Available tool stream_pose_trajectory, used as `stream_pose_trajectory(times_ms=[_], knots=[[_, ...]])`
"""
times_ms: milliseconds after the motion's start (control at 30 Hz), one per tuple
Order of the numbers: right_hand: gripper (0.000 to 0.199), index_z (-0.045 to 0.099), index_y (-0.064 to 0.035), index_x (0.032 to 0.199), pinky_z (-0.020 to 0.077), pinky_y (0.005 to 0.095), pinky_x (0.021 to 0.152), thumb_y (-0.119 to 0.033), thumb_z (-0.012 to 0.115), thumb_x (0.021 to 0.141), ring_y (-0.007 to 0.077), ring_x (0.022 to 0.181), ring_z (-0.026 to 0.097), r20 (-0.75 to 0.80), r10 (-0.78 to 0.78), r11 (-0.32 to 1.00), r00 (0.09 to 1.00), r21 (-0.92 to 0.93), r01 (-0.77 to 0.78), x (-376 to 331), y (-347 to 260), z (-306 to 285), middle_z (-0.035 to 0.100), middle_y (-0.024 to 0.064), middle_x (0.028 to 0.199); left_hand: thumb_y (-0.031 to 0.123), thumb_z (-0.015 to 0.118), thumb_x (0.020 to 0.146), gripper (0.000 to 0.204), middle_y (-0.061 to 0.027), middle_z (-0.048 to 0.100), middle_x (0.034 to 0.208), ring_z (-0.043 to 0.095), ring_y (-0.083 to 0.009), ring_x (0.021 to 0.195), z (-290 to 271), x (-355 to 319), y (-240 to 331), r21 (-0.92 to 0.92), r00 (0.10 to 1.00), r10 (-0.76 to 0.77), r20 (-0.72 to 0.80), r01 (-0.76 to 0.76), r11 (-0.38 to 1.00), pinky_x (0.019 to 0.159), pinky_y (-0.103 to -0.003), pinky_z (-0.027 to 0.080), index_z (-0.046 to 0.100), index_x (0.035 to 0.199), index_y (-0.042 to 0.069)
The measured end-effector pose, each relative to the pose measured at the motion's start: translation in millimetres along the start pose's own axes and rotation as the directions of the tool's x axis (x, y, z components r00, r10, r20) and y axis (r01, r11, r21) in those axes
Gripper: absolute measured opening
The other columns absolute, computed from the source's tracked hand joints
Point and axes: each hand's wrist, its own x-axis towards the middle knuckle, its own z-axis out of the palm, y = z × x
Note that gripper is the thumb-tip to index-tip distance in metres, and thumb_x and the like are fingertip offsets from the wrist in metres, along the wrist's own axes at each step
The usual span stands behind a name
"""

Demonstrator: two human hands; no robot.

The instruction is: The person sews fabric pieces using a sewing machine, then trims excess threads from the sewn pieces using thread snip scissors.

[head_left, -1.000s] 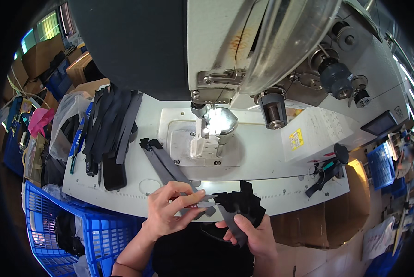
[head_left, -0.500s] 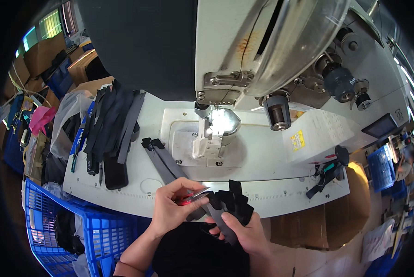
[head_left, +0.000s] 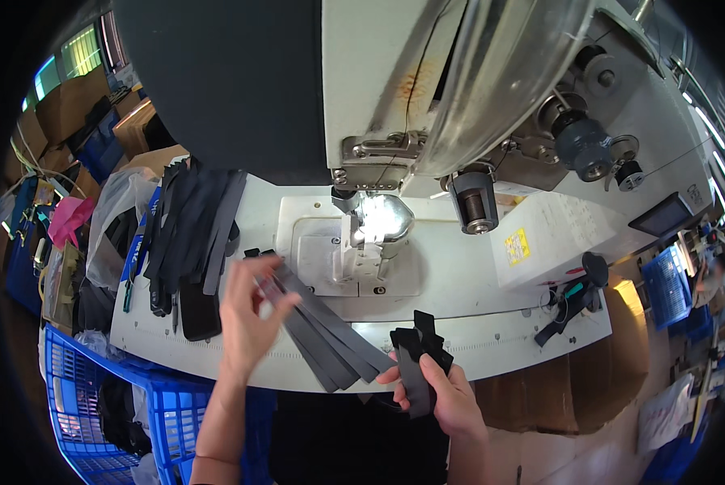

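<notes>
My left hand (head_left: 247, 317) reaches over the near edge of a white sewing machine table (head_left: 467, 291), fingers spread, tips touching the upper end of several long grey fabric strips (head_left: 330, 335) lying diagonally on the table. My right hand (head_left: 443, 392) at the table's front edge grips a bunch of short black fabric pieces (head_left: 417, 356). The sewing machine's lit needle area (head_left: 370, 230) is just behind the strips.
A pile of black straps (head_left: 188, 234) lies at the table's left end beside a plastic bag (head_left: 112, 214). Blue plastic crates (head_left: 95, 396) stand below left. A large sewing machine head (head_left: 459, 97) looms overhead; small tools (head_left: 572, 299) sit at the right.
My left hand let go near my right hand and moved left and up onto the grey strips. The right hand keeps the black pieces and shifted slightly right.
</notes>
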Motion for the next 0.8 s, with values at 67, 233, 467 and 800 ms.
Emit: stream_pose_trajectory(times_ms=[67,233,467,800], knots=[[0.045,0.062,0.0071,0.123,0.0560,0.0292,0.063,-0.032,0.041,0.113,0.0140,0.073,0.066,0.003,0.018,1.000,1.000,-0.001,-0.018,-1,1,3,0.074,0.0201,0.099,0.004,0.088,0.075,0.048,-0.0065,0.064,0.104,0.065,-0.0172,0.078,7,-19,15,-0.112,0.975,0.194,0.110,-0.182,0.977,0.061,-0.027,0.053,0.070,0.119,0.009],[0.042,0.066,0.0065,0.115,0.0554,0.0282,0.062,-0.031,0.047,0.111,0.0133,0.072,0.066,0.054,0.013,1.000,0.998,-0.006,-0.013,-6,-2,5,0.075,0.0166,0.103,0.014,0.094,0.066,0.045,-0.0013,0.066,0.092,0.064,-0.0147,0.066,13,-35,32,-0.076,0.857,0.488,0.166,-0.483,0.873,0.055,-0.028,0.049,0.077,0.108,0.015],[0.042,0.068,0.0061,0.113,0.0557,0.0282,0.062,-0.031,0.048,0.111,0.0134,0.074,0.067,0.015,-0.008,1.000,1.000,0.002,0.008,-10,-4,11,0.076,0.0158,0.102,0.019,0.092,0.070,0.045,0.0032,0.065,0.092,0.060,-0.0108,0.063,12,-35,34,-0.062,0.835,0.535,0.131,-0.532,0.845,0.054,-0.026,0.047,0.076,0.112,0.016],[0.042,0.069,0.0055,0.114,0.0558,0.0277,0.062,-0.031,0.049,0.111,0.0135,0.073,0.067,0.028,-0.042,0.998,0.999,-0.040,0.043,-17,-5,16,0.077,0.0151,0.102,0.014,0.092,0.070,0.037,0.0010,0.066,0.089,0.062,-0.0122,0.062,16,-38,38,-0.098,0.835,0.540,0.103,-0.532,0.841,0.051,-0.027,0.048,0.078,0.104,0.013]])
